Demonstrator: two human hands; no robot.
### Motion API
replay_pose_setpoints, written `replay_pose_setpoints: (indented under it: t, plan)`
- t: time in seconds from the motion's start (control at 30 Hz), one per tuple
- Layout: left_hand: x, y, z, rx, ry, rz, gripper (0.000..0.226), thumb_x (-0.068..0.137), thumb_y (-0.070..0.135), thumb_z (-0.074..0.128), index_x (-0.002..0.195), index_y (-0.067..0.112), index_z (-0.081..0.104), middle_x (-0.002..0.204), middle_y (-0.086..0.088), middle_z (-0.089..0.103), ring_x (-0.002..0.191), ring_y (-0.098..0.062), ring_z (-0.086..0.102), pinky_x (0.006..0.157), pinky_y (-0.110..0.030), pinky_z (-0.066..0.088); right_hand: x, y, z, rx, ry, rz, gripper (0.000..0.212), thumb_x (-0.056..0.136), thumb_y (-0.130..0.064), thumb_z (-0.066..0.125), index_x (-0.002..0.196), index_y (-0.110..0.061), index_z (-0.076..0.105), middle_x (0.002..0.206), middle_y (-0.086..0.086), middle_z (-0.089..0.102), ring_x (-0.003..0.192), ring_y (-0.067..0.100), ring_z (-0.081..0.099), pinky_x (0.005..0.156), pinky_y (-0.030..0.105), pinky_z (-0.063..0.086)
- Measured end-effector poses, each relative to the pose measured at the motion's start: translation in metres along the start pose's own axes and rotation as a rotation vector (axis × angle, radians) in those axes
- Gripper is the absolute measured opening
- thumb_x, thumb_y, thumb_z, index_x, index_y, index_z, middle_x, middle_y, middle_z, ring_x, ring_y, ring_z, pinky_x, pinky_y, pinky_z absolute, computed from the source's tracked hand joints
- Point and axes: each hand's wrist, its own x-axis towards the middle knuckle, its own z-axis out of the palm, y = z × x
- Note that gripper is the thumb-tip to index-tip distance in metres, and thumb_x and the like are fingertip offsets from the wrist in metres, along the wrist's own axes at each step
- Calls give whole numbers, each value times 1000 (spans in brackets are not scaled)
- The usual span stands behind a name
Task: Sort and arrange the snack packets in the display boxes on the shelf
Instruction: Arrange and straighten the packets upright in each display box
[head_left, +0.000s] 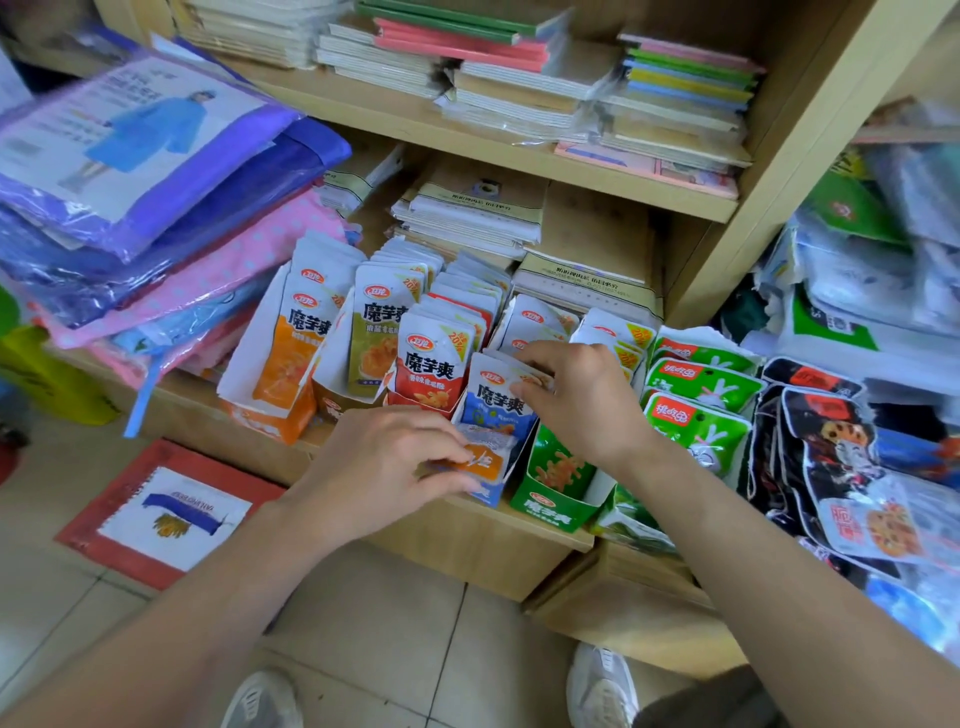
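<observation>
Several open display boxes of snack packets stand in a row on the low wooden shelf (457, 525): an orange box (275, 384), an olive one (371, 343), a red one (431, 364), a blue one (496, 400) and a green one (556, 483). My left hand (384, 462) pinches a small orange packet (485, 457) at the front of the blue box. My right hand (576, 395) grips the top of the blue packets standing in that box, fingers curled over their upper edges.
Green pouches (701, 395) and black pouches (831, 447) lie to the right. Stacked raincoat packs (145, 171) sit at the left. Notebook piles (519, 78) fill the upper shelves. A red-bordered sheet (171, 514) lies on the tiled floor, and shoes show below.
</observation>
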Motion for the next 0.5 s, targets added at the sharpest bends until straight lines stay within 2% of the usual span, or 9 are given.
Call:
replay_pose_setpoints:
  t: [0.1,0.2,0.27,0.33,0.4,0.5]
  plan:
    - [3,1,1,11,65,-23,37,89,55,58,98,28,81,95,16,76,84,-1,68,64,-30,59,5,2,-7,23,101,-5,21,88,-15,73,109,-10,74,91,5,75,78,22,66,72,27,52]
    - [5,2,0,33,51,-55,30,87,53,62,100,32,80,94,17,75,83,-1,68,61,-30,58,6,5,-13,45,127,41,20,89,-18,73,108,-11,75,91,2,74,75,10,60,67,4,37]
    - [4,2,0,58,-70,-68,39,80,65,63,101,36,79,100,21,73,91,2,63,66,-30,58,5,6,-15,68,112,37,19,89,-19,73,106,-11,75,92,1,74,77,8,60,69,5,37]
    - [2,2,3,105,-147,-78,52,75,77,58,103,38,78,107,23,71,99,1,57,70,-30,56,2,5,-17,86,101,18,14,89,-18,72,101,-11,76,85,1,73,74,12,63,68,17,47]
    - [0,3,5,127,-149,-90,55,76,78,54,104,38,78,109,23,71,101,0,56,71,-29,54,0,4,-20,104,158,26,7,89,-16,71,92,-10,76,75,1,69,66,13,58,64,25,47]
    - [0,7,8,101,-57,-101,52,85,71,50,101,32,79,100,18,74,92,-4,64,67,-32,56,0,-2,-32,135,369,61,13,90,-13,68,78,-10,69,66,0,60,58,12,45,56,15,35]
